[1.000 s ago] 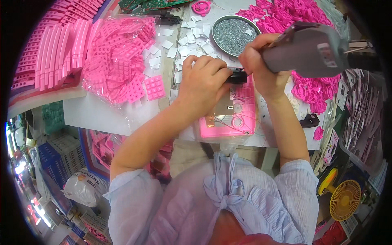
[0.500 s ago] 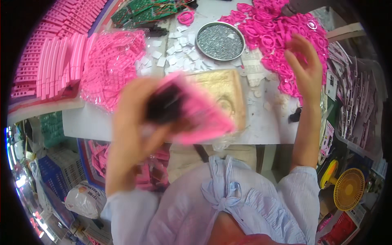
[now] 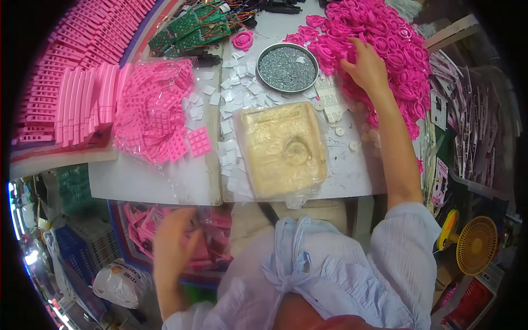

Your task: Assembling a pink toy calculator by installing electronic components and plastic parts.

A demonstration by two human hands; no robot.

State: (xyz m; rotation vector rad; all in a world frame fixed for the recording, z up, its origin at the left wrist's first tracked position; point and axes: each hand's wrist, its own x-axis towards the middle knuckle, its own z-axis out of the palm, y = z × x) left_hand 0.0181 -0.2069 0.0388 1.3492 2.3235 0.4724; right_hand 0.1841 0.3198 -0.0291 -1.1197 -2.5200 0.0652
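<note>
My left hand point(image 3: 177, 236), blurred, hangs below the table's front edge over a bin of pink plastic parts point(image 3: 140, 223). Its thumb and fingers look apart, and no part shows between them. My right hand point(image 3: 367, 67) reaches to the left side of a heap of bright pink ring-shaped parts point(image 3: 399, 60). Thumb and forefinger are spread there, near the rings; the other fingertips are partly hidden. In front of me lies a flat yellowish block wrapped in clear plastic point(image 3: 269, 148), with a round hollow in it.
Beyond the block stands a round dish of small metal screws point(image 3: 287, 69), beside scattered white squares point(image 3: 247, 82). Left are a clear bag of pink keypads point(image 3: 151, 110) and stacked pink strips point(image 3: 82, 104). Green circuit boards point(image 3: 198, 27) lie far back. A yellow fan point(image 3: 476, 245) is at lower right.
My left hand has moved down from over the table to the bin; the pink part with a black piece has left it. My right hand has moved left and forward to the pink rings.
</note>
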